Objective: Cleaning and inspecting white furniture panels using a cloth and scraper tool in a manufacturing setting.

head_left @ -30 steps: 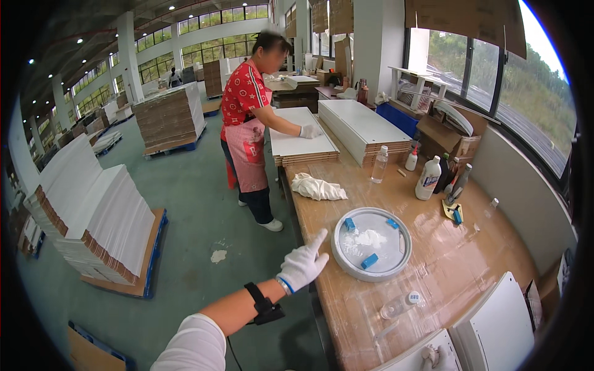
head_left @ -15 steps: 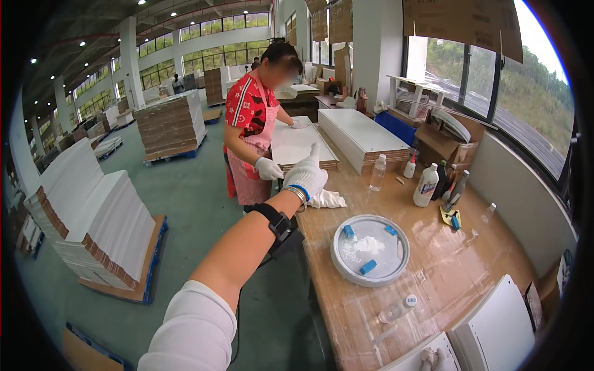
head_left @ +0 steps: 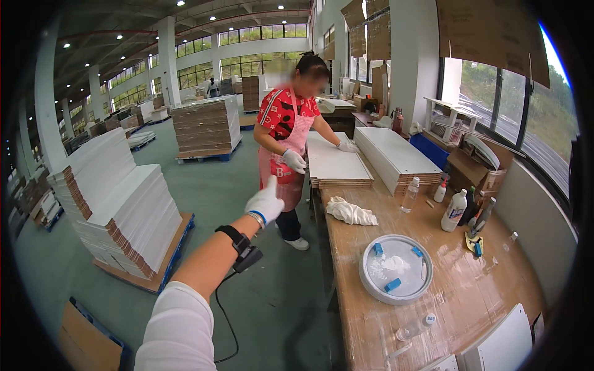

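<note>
My left hand [head_left: 265,204], in a white glove, reaches out over the floor left of the table. One finger points up and away; the others look curled and are partly hidden. It holds nothing. Bracelets and a black strapped device [head_left: 244,250] with a cable sit around my wrist. Beyond the hand, a co-worker in a red shirt and pink checked apron [head_left: 291,148] stands at a stack of white panels [head_left: 337,162]. The co-worker's one gloved hand [head_left: 348,146] rests at the panels; the other [head_left: 294,161] is held before the apron. My right hand is out of view.
On the table [head_left: 346,272] are a crumpled white cloth [head_left: 351,211], a round grey-white lid [head_left: 427,285] with blue blocks and white powder, several bottles [head_left: 455,210] and a lying clear bottle [head_left: 413,329]. Another panel stack [head_left: 396,154] stands behind. Pallets of boards [head_left: 124,216] stand left.
My left hand has swung left and down, off the table's edge. The view has turned left. A white-gloved hand at the lower right has gone from view. The co-worker's nearer hand has come up.
</note>
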